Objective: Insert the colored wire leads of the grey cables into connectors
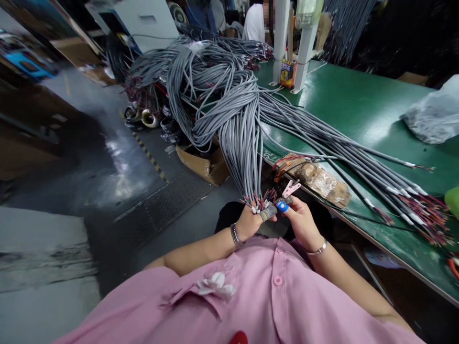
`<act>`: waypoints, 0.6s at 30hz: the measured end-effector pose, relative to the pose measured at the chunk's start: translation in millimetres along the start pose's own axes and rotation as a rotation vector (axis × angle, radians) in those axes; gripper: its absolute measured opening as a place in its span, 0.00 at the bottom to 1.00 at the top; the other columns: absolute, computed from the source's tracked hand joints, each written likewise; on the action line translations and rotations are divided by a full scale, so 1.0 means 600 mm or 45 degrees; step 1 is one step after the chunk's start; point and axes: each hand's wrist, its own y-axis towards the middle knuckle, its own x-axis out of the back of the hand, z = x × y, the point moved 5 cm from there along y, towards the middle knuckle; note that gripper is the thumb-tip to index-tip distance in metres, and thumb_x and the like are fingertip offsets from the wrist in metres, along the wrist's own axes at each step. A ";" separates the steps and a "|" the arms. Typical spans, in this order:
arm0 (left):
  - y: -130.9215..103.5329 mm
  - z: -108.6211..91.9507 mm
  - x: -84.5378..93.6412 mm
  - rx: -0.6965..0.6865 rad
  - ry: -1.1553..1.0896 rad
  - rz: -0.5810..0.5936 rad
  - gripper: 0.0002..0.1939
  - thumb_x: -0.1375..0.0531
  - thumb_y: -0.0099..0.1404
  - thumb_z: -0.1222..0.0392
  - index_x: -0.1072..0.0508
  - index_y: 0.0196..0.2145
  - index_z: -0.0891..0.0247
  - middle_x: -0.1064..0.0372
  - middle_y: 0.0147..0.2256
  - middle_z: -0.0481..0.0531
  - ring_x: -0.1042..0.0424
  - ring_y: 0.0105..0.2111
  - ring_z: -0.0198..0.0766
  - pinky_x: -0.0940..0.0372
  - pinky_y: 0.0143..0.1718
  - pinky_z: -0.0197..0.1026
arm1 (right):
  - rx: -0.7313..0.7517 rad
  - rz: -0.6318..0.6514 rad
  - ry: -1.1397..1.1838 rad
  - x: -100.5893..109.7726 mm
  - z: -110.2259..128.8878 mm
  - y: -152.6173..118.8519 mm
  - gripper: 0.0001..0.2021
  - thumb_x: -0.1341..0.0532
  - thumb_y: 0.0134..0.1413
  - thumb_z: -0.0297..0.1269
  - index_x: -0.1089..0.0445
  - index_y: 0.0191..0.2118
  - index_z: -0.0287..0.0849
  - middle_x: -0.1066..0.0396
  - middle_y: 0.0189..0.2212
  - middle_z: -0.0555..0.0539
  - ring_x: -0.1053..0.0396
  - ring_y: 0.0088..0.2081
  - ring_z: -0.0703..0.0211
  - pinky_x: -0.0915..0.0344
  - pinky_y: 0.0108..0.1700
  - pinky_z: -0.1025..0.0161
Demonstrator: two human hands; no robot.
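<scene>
A thick bundle of grey cables (238, 138) hangs from the green table (358, 105) down to my lap. My left hand (251, 220), with grey finger covers, grips the cable ends where red and dark wires stick out. My right hand (299, 217), a blue cover on one finger, pinches a small pink tool (290, 189) against those wire tips. Both hands touch each other just below the bundle's ends.
More grey cables with stripped coloured ends (423, 210) lie fanned along the table edge. A taped brown block (317, 179) sits near the edge, a plastic bag (435, 114) at far right, white posts (304, 43) behind. A person in white (255, 21) sits far back. A cardboard box (204, 165) stands on the floor.
</scene>
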 end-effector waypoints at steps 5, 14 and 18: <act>0.006 0.004 -0.007 0.109 0.013 0.174 0.15 0.32 0.54 0.51 0.23 0.25 0.68 0.26 0.23 0.53 0.30 0.23 0.35 0.36 0.27 0.37 | -0.019 0.133 -0.026 -0.004 0.001 0.005 0.10 0.33 0.51 0.45 0.26 0.32 0.43 0.28 0.22 0.51 0.34 0.24 0.61 0.34 0.33 0.61; 0.004 0.004 -0.006 0.069 -0.176 0.006 0.16 0.35 0.58 0.50 0.22 0.24 0.68 0.26 0.23 0.54 0.28 0.25 0.36 0.35 0.31 0.38 | -0.003 -0.136 -0.045 0.009 -0.012 0.005 0.11 0.30 0.46 0.44 0.26 0.28 0.42 0.30 0.23 0.52 0.38 0.25 0.64 0.39 0.32 0.64; 0.003 0.002 -0.006 0.046 -0.248 -0.082 0.17 0.35 0.58 0.49 0.22 0.24 0.68 0.26 0.23 0.55 0.27 0.26 0.37 0.34 0.31 0.38 | -0.037 -0.210 -0.043 0.010 -0.015 0.001 0.12 0.30 0.45 0.45 0.25 0.29 0.42 0.31 0.23 0.52 0.41 0.24 0.64 0.42 0.29 0.64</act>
